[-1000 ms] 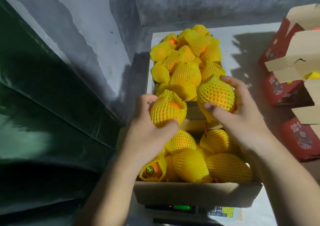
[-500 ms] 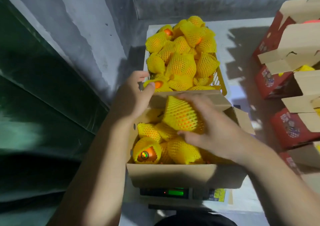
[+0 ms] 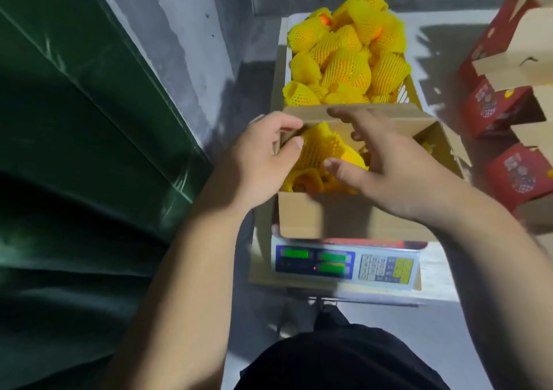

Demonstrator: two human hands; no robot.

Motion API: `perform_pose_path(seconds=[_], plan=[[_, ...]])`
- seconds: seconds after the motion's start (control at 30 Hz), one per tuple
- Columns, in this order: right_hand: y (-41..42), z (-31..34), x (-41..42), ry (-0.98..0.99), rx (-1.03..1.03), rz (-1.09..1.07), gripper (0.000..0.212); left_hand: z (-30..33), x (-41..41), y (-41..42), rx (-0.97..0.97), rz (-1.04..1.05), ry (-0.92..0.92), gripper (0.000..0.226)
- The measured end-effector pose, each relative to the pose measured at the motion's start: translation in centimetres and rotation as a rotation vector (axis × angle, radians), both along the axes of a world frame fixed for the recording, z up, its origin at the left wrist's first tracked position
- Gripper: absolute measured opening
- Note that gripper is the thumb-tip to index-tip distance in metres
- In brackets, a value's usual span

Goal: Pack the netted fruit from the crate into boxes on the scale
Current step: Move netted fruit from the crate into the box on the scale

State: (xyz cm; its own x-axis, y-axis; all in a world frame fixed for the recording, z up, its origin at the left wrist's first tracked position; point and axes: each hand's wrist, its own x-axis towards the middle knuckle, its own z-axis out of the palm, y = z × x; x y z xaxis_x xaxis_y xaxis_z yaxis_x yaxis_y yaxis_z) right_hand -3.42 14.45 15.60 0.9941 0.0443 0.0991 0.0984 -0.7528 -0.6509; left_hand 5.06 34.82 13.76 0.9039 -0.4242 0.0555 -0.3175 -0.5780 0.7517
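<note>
A brown cardboard box (image 3: 344, 219) stands on the electronic scale (image 3: 344, 262), with yellow-netted fruit (image 3: 323, 147) inside it. Behind the box, a yellow crate (image 3: 404, 91) holds a heap of netted fruit (image 3: 347, 60). My left hand (image 3: 260, 159) grips the box's left edge, finger and thumb curled round the cardboard, the thumb touching a net. My right hand (image 3: 386, 165) hovers over the fruit in the box with fingers spread and holds nothing. Both hands hide much of the box's contents.
Several red gift boxes with open cardboard flaps (image 3: 490, 105) stand at the right. A green tarp (image 3: 74, 150) hangs along the left, with a grey wall (image 3: 185, 30) behind it. My dark-clothed lap (image 3: 338, 359) is at the bottom.
Both hands carried a netted fruit from the crate down into the box. The right hand has let its fruit go and opened; the left hand now grips the box's edge.
</note>
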Motion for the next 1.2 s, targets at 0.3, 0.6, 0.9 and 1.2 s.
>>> perform_pose_path(seconds=[0.3,0.6,0.9,1.2], plan=[[4.4,0.6,-3.1,-0.046,-0.113,-0.024,0.066,1.5,-4.4,1.4,0.137,-0.155,-0.113,0.03],[4.1,0.2,-4.6,-0.038,-0.154,-0.103,0.056,1.0,-5.1,3.3,0.144,-0.068,-0.159,0.026],[3.0,-0.9,-4.7,0.014,-0.138,-0.153,0.054,0.0,-4.3,3.3,0.162,0.016,-0.153,0.024],[1.0,-1.5,-3.2,0.041,-0.153,-0.22,0.051,-1.2,-2.3,0.6,0.113,-0.001,-0.16,0.023]])
